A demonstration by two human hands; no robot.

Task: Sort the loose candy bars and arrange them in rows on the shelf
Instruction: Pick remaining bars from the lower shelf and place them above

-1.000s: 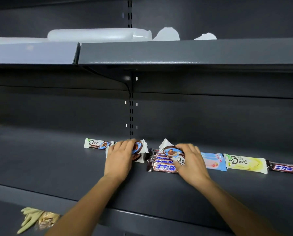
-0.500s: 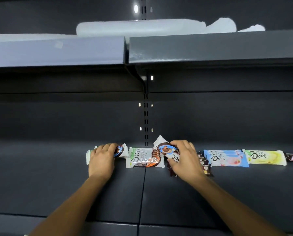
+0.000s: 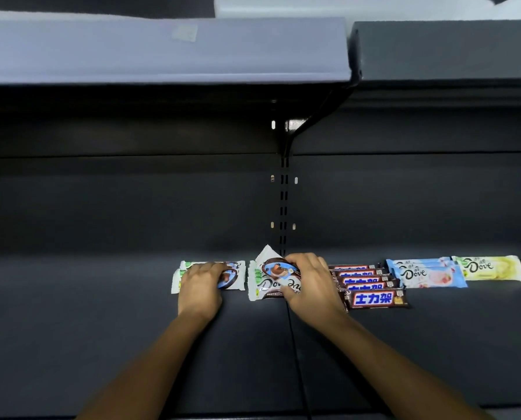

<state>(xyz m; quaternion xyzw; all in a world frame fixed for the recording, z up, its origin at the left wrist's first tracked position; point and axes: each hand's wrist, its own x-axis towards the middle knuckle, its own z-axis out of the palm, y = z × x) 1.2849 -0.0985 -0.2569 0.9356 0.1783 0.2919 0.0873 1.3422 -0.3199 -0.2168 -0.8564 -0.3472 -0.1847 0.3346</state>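
Step in hand: judged to be laying one loose white bar onto its matching pile.
Right hand (image 3: pixel 310 283): fingers and thumb curled round the held Dove bar (image 3: pixel 278 269), gripping it at its near end.
Held Dove bar: white wrapper, tilted, its far corner raised above the fingertips. Its lower part overlaps the pile beneath the grip.
Middle pile (image 3: pixel 263 291): white Dove bars with green ends, lying directly under the grip on the shelf (image 3: pixel 101 328).
Left hand (image 3: pixel 200 283): palm down, fingers laid across the top of the left pile (image 3: pixel 235 275). It presses rather than grasps, and no pinch is visible.
Left pile: the same white wrapper, just to the thumb side of the right-hand grip and apart from the middle pile by a narrow gap.
Brown bars (image 3: pixel 374 298): a tidy row tight against the little-finger side of the right hand.
Beyond the brown bars: blue Dove bars (image 3: pixel 425 272), then a yellow Dove bar (image 3: pixel 492 268), well away from the grip.
Progress: judged well advanced, since kinds are already grouped and this bar appears among the last loose ones.
Method advised: level the bar before release and square its ends with those of the pile beneath. Lower it flat and let go only once it is seated.
Support advised: the left hand should steady its own pile so nothing slides.
Risk: slick wrappers may skate, and a tilted release could tip the bar off the pile or nudge the brown row.
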